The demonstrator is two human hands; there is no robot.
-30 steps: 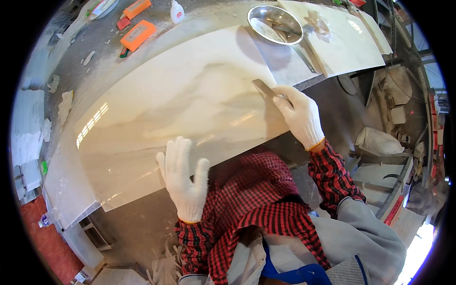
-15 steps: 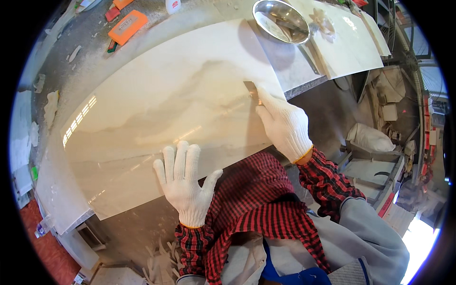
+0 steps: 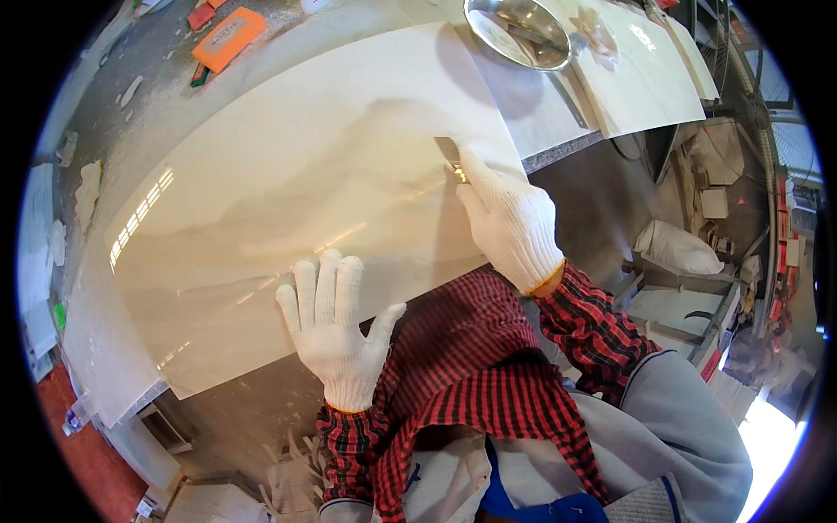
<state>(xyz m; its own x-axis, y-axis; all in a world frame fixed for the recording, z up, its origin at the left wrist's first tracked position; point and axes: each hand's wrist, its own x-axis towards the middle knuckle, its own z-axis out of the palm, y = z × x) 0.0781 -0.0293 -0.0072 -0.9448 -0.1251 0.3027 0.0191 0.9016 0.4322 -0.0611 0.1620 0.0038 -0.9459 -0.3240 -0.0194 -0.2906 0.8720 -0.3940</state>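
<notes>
A large, glossy stone-look slab (image 3: 253, 192), cream with grey-beige veining, lies before me on a worktop. My left hand (image 3: 336, 336), in a white knitted glove, rests on its near edge with fingers stretched and spread. Near the slab's right end, my gloved right hand (image 3: 510, 218) grips a scraper (image 3: 446, 148). Its flat metal blade points away to the upper left, close to the slab's surface; whether it touches I cannot tell. The scraper's handle is hidden inside the glove.
A shiny metal bowl (image 3: 553, 33) holding tools stands beyond the slab's right corner. Farther right are more pale slabs (image 3: 654, 83). An orange block-shaped item (image 3: 228, 39) lies at the far left. Below on the right are a white sack (image 3: 676, 248) and a frame-sided bin (image 3: 623, 305).
My right hand and the scraper have shifted slightly left and away from me over the slab. My left hand stays spread on the near edge. The whole view has moved a little.
</notes>
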